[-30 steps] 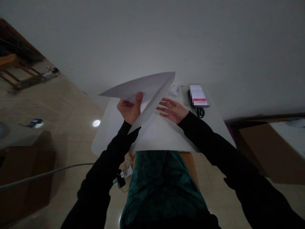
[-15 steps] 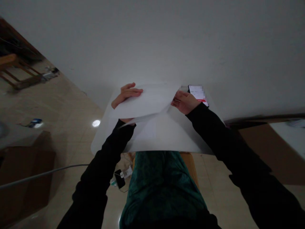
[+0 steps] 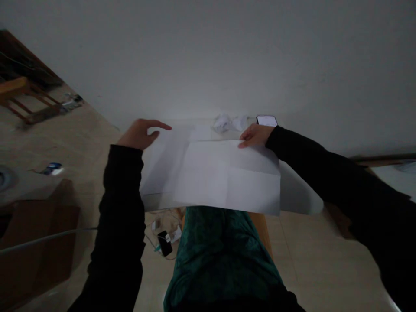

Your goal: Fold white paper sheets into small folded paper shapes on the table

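Observation:
My right hand [image 3: 255,135] pinches the top edge of a white sheet of paper [image 3: 208,173]. Fold creases cross this sheet, and its near edge hangs slightly past the table's front edge. To the left, my left hand [image 3: 141,133] is open, thumb and index finger apart, with nothing between them. It hovers by the far left corner of another white sheet [image 3: 162,160], which lies partly under the creased one. Behind the sheets, against the wall, sit crumpled pieces of white paper [image 3: 224,123].
A lit phone [image 3: 266,120] lies at the table's back right, partly behind my right hand. The white table [image 3: 297,190] abuts the wall. Below are a second phone [image 3: 165,243] with cables, a cardboard box [image 3: 42,242] and a wooden stool [image 3: 16,89] farther left.
The sheet that was raised and curled between both hands now lies flatter and nearer to me. My left hand has let go and moved left. The crumpled paper has come into view.

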### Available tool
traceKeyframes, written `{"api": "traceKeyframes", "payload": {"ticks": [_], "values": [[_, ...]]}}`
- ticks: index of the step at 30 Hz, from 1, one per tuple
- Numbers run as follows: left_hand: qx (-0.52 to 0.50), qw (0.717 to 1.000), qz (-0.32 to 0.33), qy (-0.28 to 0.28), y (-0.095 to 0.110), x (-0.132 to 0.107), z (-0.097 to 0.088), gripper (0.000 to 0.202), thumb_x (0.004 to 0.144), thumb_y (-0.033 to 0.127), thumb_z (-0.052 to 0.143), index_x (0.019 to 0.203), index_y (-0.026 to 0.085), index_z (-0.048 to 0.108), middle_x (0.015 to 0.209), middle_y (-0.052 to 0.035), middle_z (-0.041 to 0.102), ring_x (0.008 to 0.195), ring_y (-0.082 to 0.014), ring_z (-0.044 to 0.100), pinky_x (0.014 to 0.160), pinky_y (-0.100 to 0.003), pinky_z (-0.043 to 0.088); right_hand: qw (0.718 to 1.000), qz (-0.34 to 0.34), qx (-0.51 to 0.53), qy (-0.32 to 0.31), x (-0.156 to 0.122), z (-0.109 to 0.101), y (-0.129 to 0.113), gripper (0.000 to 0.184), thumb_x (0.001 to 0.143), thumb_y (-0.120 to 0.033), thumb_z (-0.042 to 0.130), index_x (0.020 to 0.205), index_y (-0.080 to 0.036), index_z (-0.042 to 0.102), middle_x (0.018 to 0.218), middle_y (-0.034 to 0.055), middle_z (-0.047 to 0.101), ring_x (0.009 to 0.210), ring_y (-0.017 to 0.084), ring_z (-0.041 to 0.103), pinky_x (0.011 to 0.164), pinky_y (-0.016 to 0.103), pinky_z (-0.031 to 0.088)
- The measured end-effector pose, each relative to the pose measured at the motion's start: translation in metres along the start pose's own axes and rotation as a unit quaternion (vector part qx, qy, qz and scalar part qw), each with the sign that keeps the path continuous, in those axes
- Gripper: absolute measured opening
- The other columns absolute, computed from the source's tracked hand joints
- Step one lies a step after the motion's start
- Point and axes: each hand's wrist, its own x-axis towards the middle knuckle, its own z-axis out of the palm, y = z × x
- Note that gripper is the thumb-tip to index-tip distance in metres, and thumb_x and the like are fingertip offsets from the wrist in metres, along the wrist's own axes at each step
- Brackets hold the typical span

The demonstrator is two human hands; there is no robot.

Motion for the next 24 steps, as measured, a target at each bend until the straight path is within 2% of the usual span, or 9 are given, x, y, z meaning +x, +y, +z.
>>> {"api": "traceKeyframes", "payload": {"ticks": [1, 4, 5, 6, 8, 10, 13, 17, 24], "values": [[0.005, 0.996, 0.010, -0.084, 0.003, 0.006, 0.016, 0.024, 0.072, 0.024, 0.067, 0.095, 0.023, 0.077, 0.096, -0.0040, 0.077, 0.095, -0.0197, 0.070, 0.101, -0.041, 0.048, 0.999, -0.024, -0.030, -0.033, 0.007, 0.005, 0.000, 0.030, 0.058, -0.047, 0.080, 0.056, -0.019, 0.069, 0.046, -0.0037, 0.060, 0.045, 0.010, 0.049, 0.047, 0.024, 0.036], [-0.062, 0.973, 0.058, -0.215, 0.022, 0.020, 0.079, 0.038, 0.080, 0.034, 0.066, 0.115, 0.018, 0.067, 0.122, -0.0115, 0.069, 0.114, -0.0208, 0.065, 0.104, -0.038, 0.046, 0.989, -0.061, -0.114, -0.074, 0.018, 0.021, -0.010, 0.031, 0.064, -0.043, 0.075, 0.052, -0.018, 0.063, 0.045, -0.0043, 0.056, 0.047, 0.009, 0.047, 0.050, 0.024, 0.035], [-0.072, 0.964, 0.060, -0.250, 0.028, 0.022, 0.099, 0.048, 0.081, 0.035, 0.067, 0.124, 0.016, 0.062, 0.125, -0.0134, 0.067, 0.115, -0.0212, 0.064, 0.104, -0.038, 0.046, 0.985, -0.064, -0.138, -0.086, 0.018, 0.024, -0.017, 0.026, 0.069, -0.038, 0.072, 0.057, -0.017, 0.065, 0.050, -0.0032, 0.058, 0.050, 0.010, 0.049, 0.053, 0.024, 0.036], [-0.080, 0.957, 0.051, -0.275, 0.033, 0.023, 0.115, 0.055, 0.079, 0.037, 0.069, 0.128, 0.013, 0.059, 0.123, -0.0146, 0.068, 0.112, -0.0216, 0.065, 0.101, -0.038, 0.047, 0.982, -0.060, -0.163, -0.072, 0.016, 0.026, -0.024, 0.021, 0.072, -0.033, 0.069, 0.062, -0.015, 0.067, 0.053, -0.0019, 0.059, 0.053, 0.010, 0.050, 0.056, 0.025, 0.036], [-0.117, 0.947, 0.008, -0.299, 0.037, 0.022, 0.137, 0.051, 0.079, 0.039, 0.069, 0.121, 0.011, 0.063, 0.110, -0.0136, 0.073, 0.098, -0.0204, 0.068, 0.091, -0.036, 0.052, 0.976, -0.041, -0.213, -0.030, 0.010, 0.027, -0.036, 0.018, 0.077, -0.029, 0.064, 0.071, -0.013, 0.070, 0.060, 0.0011, 0.062, 0.058, 0.012, 0.051, 0.059, 0.026, 0.036], [-0.179, 0.936, -0.027, -0.303, 0.037, 0.020, 0.143, 0.040, 0.078, 0.041, 0.068, 0.104, 0.010, 0.071, 0.096, -0.0106, 0.075, 0.084, -0.0177, 0.069, 0.081, -0.032, 0.053, 0.968, -0.029, -0.250, 0.019, 0.002, 0.027, -0.045, 0.021, 0.081, -0.029, 0.060, 0.075, -0.012, 0.071, 0.067, 0.0035, 0.064, 0.063, 0.013, 0.052, 0.062, 0.027, 0.036], [-0.248, 0.929, -0.050, -0.272, 0.039, 0.017, 0.137, 0.032, 0.075, 0.042, 0.071, 0.086, 0.012, 0.074, 0.081, -0.0060, 0.074, 0.069, -0.0136, 0.065, 0.069, -0.027, 0.052, 0.962, -0.019, -0.263, 0.068, -0.005, 0.029, -0.049, 0.024, 0.084, -0.030, 0.058, 0.078, -0.012, 0.072, 0.069, 0.0045, 0.064, 0.065, 0.014, 0.053, 0.062, 0.027, 0.035], [-0.267, 0.936, -0.048, -0.224, 0.049, 0.015, 0.128, 0.031, 0.074, 0.043, 0.072, 0.082, 0.012, 0.076, 0.071, -0.0037, 0.071, 0.061, -0.0109, 0.059, 0.061, -0.024, 0.048, 0.968, -0.038, -0.226, 0.099, -0.008, 0.033, -0.049, 0.025, 0.085, -0.032, 0.060, 0.077, -0.013, 0.074, 0.065, 0.0032, 0.063, 0.062, 0.013, 0.052, 0.061, 0.027, 0.034], [-0.178, 0.970, -0.016, -0.164, 0.050, 0.016, 0.125, 0.028, 0.075, 0.042, 0.072, 0.079, 0.015, 0.078, 0.069, -0.0045, 0.071, 0.058, -0.0102, 0.057, 0.053, -0.021, 0.042, 0.972, -0.043, -0.193, 0.129, -0.005, 0.032, -0.052, 0.018, 0.081, -0.028, 0.065, 0.074, -0.016, 0.076, 0.061, 0.0018, 0.063, 0.059, 0.012, 0.051, 0.060, 0.028, 0.034]]}}
